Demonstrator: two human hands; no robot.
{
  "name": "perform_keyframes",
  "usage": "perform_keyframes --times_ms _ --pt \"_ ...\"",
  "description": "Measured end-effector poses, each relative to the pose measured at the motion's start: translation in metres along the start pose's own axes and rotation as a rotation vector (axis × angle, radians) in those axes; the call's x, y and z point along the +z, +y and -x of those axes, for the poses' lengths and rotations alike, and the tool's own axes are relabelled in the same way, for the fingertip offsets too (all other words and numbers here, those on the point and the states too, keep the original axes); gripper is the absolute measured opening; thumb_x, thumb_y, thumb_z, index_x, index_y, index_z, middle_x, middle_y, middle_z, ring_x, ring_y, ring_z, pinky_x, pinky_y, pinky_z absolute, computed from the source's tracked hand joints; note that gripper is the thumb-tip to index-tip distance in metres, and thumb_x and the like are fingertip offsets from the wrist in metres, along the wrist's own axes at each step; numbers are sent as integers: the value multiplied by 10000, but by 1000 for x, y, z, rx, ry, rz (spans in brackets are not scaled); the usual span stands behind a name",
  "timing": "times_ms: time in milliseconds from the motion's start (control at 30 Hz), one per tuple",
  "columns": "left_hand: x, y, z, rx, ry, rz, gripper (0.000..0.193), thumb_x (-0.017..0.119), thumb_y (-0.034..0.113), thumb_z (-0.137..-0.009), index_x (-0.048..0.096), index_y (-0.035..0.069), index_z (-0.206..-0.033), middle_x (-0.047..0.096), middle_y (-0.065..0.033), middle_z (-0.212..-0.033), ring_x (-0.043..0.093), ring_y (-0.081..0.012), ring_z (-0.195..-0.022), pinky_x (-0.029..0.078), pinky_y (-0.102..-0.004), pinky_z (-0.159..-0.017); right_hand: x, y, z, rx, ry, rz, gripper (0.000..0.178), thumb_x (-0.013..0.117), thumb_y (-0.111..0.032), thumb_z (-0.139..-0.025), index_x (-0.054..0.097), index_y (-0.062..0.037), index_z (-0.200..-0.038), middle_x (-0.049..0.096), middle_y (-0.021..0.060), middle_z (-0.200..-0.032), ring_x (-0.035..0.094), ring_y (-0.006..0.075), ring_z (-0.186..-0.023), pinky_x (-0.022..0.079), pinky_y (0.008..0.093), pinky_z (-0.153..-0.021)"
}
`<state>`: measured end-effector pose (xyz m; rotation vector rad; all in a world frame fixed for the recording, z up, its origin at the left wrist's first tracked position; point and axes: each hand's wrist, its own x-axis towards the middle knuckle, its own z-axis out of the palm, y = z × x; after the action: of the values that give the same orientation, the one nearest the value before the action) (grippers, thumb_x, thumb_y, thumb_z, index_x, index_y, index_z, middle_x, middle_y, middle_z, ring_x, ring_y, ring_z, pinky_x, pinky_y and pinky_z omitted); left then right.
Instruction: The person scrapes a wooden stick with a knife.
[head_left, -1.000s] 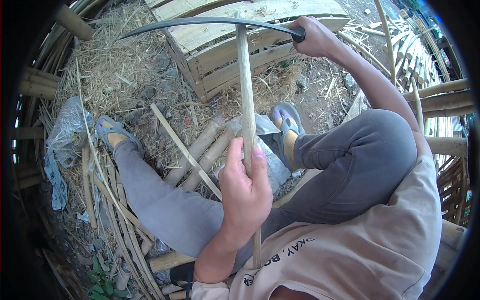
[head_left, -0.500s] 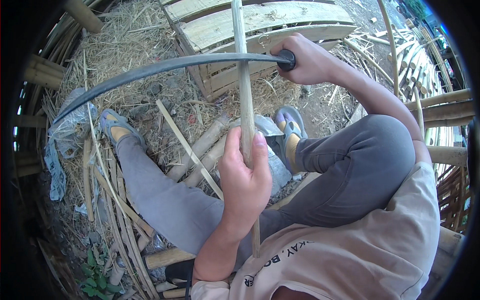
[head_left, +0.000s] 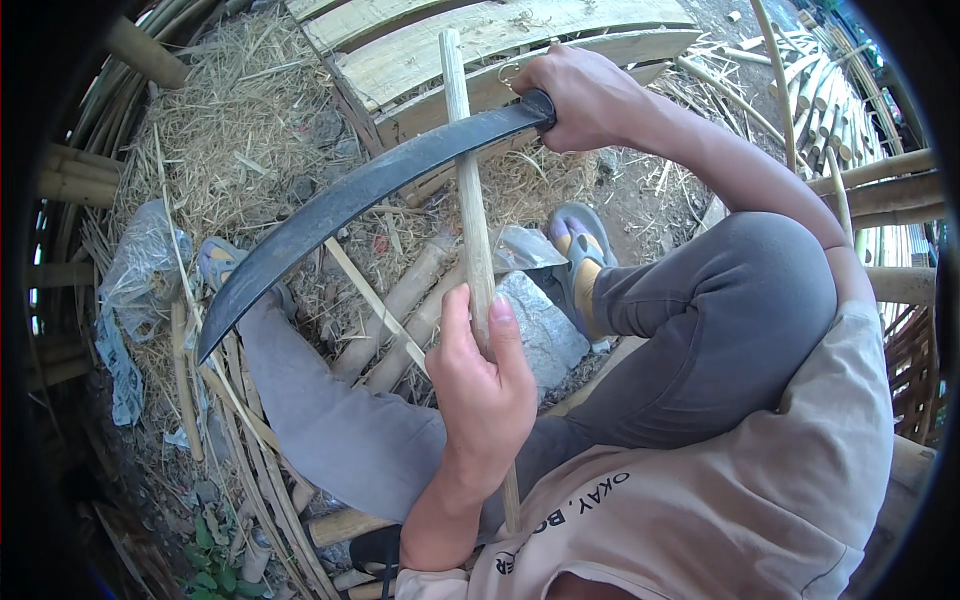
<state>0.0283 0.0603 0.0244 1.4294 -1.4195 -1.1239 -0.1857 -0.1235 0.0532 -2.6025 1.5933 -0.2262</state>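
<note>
My left hand (head_left: 482, 395) is closed around the middle of a slim, pale wooden stick (head_left: 470, 215), thumb laid along it. The stick stands lengthwise before me, its lower end close to my shirt. In my right hand (head_left: 592, 100) is the black handle of a machete (head_left: 345, 205), whose long, dark, curved blade reaches left and toward me. The blade crosses the stick above my left hand, and the flat of the blade faces up. Contact between blade and stick is hard to make out. Most of the handle is hidden by my fingers.
Ahead lies a slatted wooden pallet (head_left: 400, 65) beside straw (head_left: 240, 110). A grey stone block (head_left: 540, 335) and bamboo poles (head_left: 405, 285) lie between my feet. Clear plastic (head_left: 145, 265) is at left; cut bamboo (head_left: 825, 105) is piled far right.
My right hand has shifted slightly left and up. The machete has turned from edge-on to showing its flat side, its tip nearer me. The stick's top end has come into view.
</note>
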Motion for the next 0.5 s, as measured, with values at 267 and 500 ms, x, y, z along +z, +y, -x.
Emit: perform_keyframes --times_ms 267,500 --pt "-6 4 5 -46 -29 69 268 504 180 -1042 530 -82 -1093 481 -70 -579 470 -131 -465 328 -331 -454 -2 16 -1 -48 212 4 271 654 -77 -593 719 -4 -845 675 188 -692 682 357 -673 549 443 -647" --pt "-8 3 4 -14 13 53 233 489 151 -1042 530 -75 -1082 477 -59 -571 462 -124 -458 313 -329 -448 -11 19 -7 38 13 82 220 671 -85 -663 729 1 -857 638 174 -643 642 336 -604 492 412 -587"
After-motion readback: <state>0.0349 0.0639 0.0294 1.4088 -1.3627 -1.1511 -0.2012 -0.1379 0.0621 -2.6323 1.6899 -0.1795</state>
